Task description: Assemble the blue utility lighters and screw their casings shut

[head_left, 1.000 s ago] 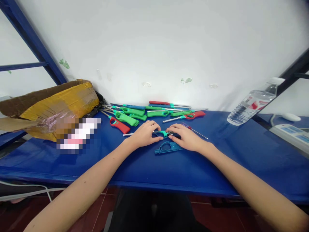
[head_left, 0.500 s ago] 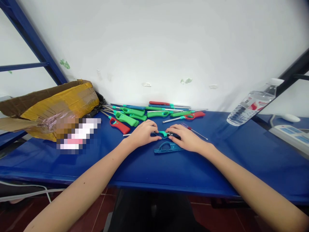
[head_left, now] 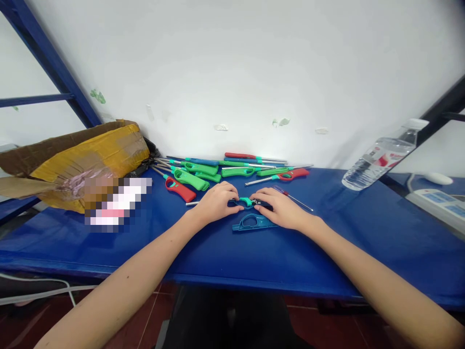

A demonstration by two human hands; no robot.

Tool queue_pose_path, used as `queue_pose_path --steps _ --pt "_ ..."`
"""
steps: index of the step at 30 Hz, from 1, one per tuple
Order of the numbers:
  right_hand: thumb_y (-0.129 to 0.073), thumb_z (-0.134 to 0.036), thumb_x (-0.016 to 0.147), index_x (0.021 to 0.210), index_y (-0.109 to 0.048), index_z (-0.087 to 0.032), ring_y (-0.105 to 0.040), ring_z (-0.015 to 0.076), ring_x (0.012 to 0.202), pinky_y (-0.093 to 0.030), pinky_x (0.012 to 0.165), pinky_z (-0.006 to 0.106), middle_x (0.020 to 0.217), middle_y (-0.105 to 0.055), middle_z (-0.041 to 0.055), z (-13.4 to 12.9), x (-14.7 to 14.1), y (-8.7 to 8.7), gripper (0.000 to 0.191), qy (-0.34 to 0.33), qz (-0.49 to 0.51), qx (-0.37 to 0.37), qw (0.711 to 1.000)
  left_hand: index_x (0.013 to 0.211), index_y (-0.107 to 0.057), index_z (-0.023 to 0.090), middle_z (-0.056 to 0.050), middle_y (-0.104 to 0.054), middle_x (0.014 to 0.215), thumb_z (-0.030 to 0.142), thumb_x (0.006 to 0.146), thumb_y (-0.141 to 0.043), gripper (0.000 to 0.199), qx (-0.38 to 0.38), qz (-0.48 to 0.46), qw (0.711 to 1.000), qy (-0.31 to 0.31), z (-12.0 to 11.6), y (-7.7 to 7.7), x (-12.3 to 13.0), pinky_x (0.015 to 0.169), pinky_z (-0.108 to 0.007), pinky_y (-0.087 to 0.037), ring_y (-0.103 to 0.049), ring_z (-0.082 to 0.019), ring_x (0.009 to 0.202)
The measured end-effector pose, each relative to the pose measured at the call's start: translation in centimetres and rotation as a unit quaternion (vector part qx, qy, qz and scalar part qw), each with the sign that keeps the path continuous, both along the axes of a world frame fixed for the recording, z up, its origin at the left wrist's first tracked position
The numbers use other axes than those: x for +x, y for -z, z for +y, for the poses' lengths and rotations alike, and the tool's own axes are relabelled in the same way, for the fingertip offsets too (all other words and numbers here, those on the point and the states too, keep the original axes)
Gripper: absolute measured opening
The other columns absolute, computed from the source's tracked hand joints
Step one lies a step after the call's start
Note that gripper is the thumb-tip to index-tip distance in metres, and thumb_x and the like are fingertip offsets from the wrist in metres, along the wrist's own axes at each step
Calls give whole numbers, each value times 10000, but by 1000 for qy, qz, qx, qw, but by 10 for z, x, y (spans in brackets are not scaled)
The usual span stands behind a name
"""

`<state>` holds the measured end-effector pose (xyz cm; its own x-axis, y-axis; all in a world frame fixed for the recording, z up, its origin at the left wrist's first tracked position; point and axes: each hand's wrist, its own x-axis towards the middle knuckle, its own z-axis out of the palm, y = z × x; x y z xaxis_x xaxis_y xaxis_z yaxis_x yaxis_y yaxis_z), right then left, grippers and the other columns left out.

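Note:
Between my hands lies an opened blue gas lighter [head_left: 246, 202] with a teal trigger and a metal tube sticking out to the left. My left hand [head_left: 218, 202] is closed around its tube end, thumb and fingers on either side. At the other end, my right hand [head_left: 278, 207] grips the handle part, where small metal and black inner pieces show near the fingertips. The loose blue half of the lighter's casing [head_left: 254, 222] rests on the table just in front, partly beneath my right hand. Behind that hand is a thin screwdriver [head_left: 296, 199].
Several green, red and blue lighters [head_left: 192, 178] are heaped along the wall. A taped cardboard box [head_left: 90, 165] stands at the left, a blurred-out packet beside it. To the right are a water bottle [head_left: 379, 157] and a white power strip [head_left: 441, 203] on the blue table [head_left: 203, 257].
Hardly anything differs. Both hands keep their hold on the lighter, and the whole view has shifted very slightly.

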<state>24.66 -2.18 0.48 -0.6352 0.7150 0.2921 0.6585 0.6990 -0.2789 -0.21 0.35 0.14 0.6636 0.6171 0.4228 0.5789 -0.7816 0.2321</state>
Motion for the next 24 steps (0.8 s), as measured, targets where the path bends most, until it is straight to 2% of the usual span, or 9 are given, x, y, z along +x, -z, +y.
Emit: queue_pose_path --steps 10,14,17,22,24 --pt "-468 -335 977 1274 -615 -239 -601 281 1122 -523 953 467 1205 -637 117 0 0 2 345 1 9 3 1000 877 -698 180 -83 -676 1048 397 783 -772 247 -97 -41 994 -42 1 0 2 920 -388 -490 -611 -249 1017" --pt "-458 -325 981 1276 -607 -243 -597 277 1125 -515 959 467 1203 -643 109 0 0 1 340 -2 13 3 1000 900 -669 186 -68 -678 1010 375 794 -760 235 -93 -34 995 -27 -3 -6 1 918 -390 -482 -599 -247 1006" --pt "-469 -308 973 1260 -615 -238 -603 283 1110 -512 953 485 1194 -655 112 0 0 -2 329 1 15 10 1000 976 -655 194 -66 -675 1050 381 793 -759 282 -84 -37 996 -20 -5 -8 0 924 -385 -482 -599 -243 1020" --pt "-492 -234 939 1198 -642 -223 -620 275 1077 -522 942 479 1159 -675 106 1 2 -5 299 20 52 39 998 1235 -616 207 -86 -677 1141 404 811 -749 486 -88 -33 996 -6 -5 -4 2 941 -383 -484 -609 -247 1058" --pt "-492 -216 935 1155 -658 -217 -619 265 1069 -525 941 463 1142 -674 102 2 3 -4 276 20 59 48 997 1260 -630 206 -97 -679 1156 403 839 -724 474 -83 -21 996 5 -5 -3 3 947 -381 -484 -608 -250 1069"
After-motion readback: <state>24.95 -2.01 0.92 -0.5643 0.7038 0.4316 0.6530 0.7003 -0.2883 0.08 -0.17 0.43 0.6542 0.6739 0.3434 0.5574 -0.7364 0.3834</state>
